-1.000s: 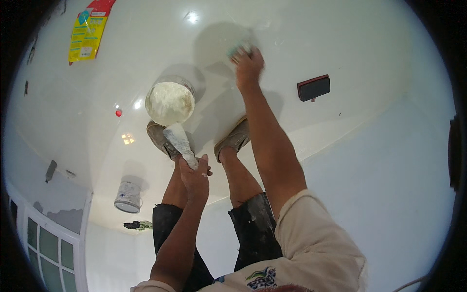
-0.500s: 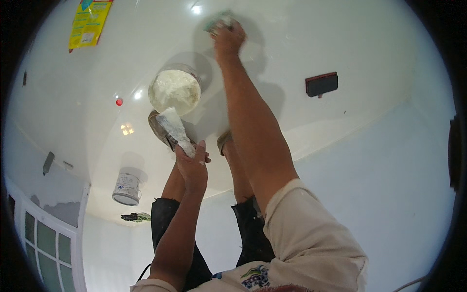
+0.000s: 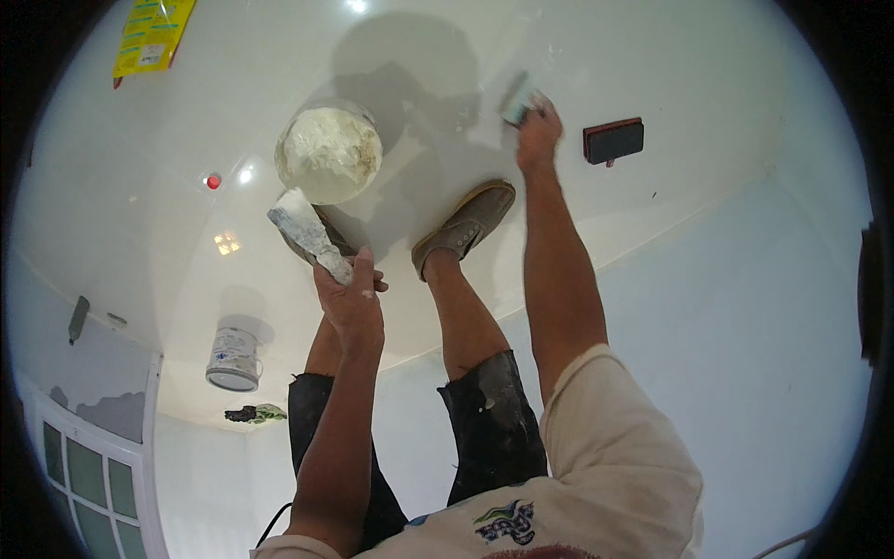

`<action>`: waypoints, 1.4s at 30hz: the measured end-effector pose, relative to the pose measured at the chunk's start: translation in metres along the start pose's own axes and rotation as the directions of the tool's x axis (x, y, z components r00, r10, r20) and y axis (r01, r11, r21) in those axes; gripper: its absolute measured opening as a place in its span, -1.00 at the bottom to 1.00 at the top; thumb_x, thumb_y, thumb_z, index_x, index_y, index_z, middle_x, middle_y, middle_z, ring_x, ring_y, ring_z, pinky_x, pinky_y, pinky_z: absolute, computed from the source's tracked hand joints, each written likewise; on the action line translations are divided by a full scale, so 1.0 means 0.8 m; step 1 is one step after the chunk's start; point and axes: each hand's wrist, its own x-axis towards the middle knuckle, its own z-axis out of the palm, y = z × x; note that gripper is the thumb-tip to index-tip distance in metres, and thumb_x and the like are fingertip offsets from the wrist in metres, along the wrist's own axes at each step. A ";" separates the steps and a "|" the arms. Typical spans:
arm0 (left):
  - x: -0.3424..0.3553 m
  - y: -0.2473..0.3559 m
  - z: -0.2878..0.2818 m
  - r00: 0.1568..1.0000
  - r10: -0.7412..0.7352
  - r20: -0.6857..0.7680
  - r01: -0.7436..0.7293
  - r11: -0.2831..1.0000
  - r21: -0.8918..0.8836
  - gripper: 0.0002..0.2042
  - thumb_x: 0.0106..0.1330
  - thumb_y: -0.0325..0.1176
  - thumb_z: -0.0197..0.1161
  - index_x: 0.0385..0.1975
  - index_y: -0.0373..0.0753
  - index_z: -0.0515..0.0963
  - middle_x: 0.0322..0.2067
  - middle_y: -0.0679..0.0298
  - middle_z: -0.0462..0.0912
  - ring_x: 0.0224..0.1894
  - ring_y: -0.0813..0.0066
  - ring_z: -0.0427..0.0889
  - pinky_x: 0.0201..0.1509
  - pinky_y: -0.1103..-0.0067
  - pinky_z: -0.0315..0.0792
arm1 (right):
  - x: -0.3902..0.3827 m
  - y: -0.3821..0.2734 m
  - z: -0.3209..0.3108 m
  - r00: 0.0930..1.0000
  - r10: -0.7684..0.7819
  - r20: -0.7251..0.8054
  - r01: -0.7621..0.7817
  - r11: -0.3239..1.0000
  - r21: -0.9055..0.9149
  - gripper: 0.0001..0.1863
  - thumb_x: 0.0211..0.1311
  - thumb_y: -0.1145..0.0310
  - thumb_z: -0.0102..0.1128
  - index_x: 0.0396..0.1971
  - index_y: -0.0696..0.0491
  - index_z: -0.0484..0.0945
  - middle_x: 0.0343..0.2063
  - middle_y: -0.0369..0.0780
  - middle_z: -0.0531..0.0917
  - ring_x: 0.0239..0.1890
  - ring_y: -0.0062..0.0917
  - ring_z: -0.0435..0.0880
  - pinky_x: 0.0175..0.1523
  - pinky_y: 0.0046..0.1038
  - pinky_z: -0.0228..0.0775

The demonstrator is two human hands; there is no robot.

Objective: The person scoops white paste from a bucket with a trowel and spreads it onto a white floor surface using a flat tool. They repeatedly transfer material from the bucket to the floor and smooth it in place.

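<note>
My left hand (image 3: pixel 352 303) is closed round the handle of a putty knife (image 3: pixel 305 225), its blade and handle caked with white paste. The blade tilts up and left, just below a bucket (image 3: pixel 328 154) of creamy white paste. Farther right, my right hand (image 3: pixel 539 135) is closed on a pale green, flat-looking thing (image 3: pixel 519 104), blurred by motion, so its kind is unclear. That thing is at or close above the shiny white floor (image 3: pixel 605 56), beyond my right shoe (image 3: pixel 466 222). My left shoe (image 3: pixel 317 238) is partly hidden behind the putty knife.
A dark block-shaped tool with a reddish edge (image 3: pixel 614 141) lies right of my right hand. A yellow packet (image 3: pixel 152 37) lies far left, a small red round thing (image 3: pixel 212 181) left of the bucket. A second bucket (image 3: pixel 235 359) and a dark crumpled thing (image 3: pixel 253 413) are nearer, lower left.
My right hand has swept right and nearer with the pale green thing. My left hand has shifted slightly left with the putty knife. My right shoe now shows fully.
</note>
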 end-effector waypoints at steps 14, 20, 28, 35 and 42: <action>0.014 -0.013 -0.029 0.999 0.023 0.040 -0.022 0.999 -0.030 -0.74 0.38 -0.40 0.35 -0.17 -0.19 0.34 -0.53 0.34 0.50 -0.60 0.63 0.46 -0.58 0.66 0.34 | -0.062 0.004 0.017 0.990 -0.031 0.136 0.104 0.816 -0.568 -0.67 0.39 0.35 0.20 0.07 0.20 0.60 -0.12 -0.02 0.71 -0.14 -0.37 0.71 -0.04 -0.33 0.60; 0.009 0.013 -0.017 1.000 0.001 0.004 -0.001 1.000 0.021 -0.73 0.36 -0.44 0.37 -0.15 -0.21 0.35 -0.48 0.34 0.50 -0.58 0.63 0.46 -0.57 0.66 0.37 | -0.172 0.071 0.048 0.950 -0.022 0.312 0.240 0.692 -0.681 -0.65 0.42 0.24 0.11 0.02 0.17 0.59 -0.11 0.04 0.71 -0.02 -0.06 0.69 0.13 -0.16 0.53; 0.006 0.001 -0.020 0.995 0.026 0.098 -0.024 0.999 -0.022 -0.74 0.40 -0.40 0.33 -0.17 -0.18 0.31 -0.52 0.36 0.48 -0.58 0.63 0.47 -0.53 0.62 0.42 | 0.016 0.008 -0.009 0.996 -0.085 -0.036 0.077 0.981 -0.179 -0.75 0.48 0.37 0.01 -0.06 0.13 0.63 -0.27 -0.25 0.67 -0.25 -0.49 0.65 -0.09 -0.42 0.56; 0.006 0.020 -0.027 0.997 0.028 0.076 -0.031 0.999 0.041 -0.76 0.41 -0.43 0.31 -0.12 -0.27 0.35 -0.41 0.30 0.51 -0.52 0.63 0.47 -0.49 0.65 0.44 | -0.033 -0.014 0.015 0.998 -0.028 0.053 0.045 0.935 -0.352 -0.74 0.46 0.38 0.08 -0.05 0.18 0.66 -0.29 -0.26 0.68 -0.28 -0.57 0.59 -0.12 -0.47 0.51; 0.000 0.009 -0.012 0.990 0.038 0.133 -0.040 0.999 0.015 -0.74 0.41 -0.40 0.33 -0.09 -0.32 0.39 -0.36 0.31 0.52 -0.46 0.64 0.50 -0.46 0.68 0.45 | -0.047 0.034 0.029 0.885 -0.308 0.349 0.462 0.677 -0.573 -0.70 0.33 0.34 0.12 -0.04 0.08 0.70 -0.22 -0.14 0.74 -0.18 -0.36 0.69 0.02 -0.31 0.54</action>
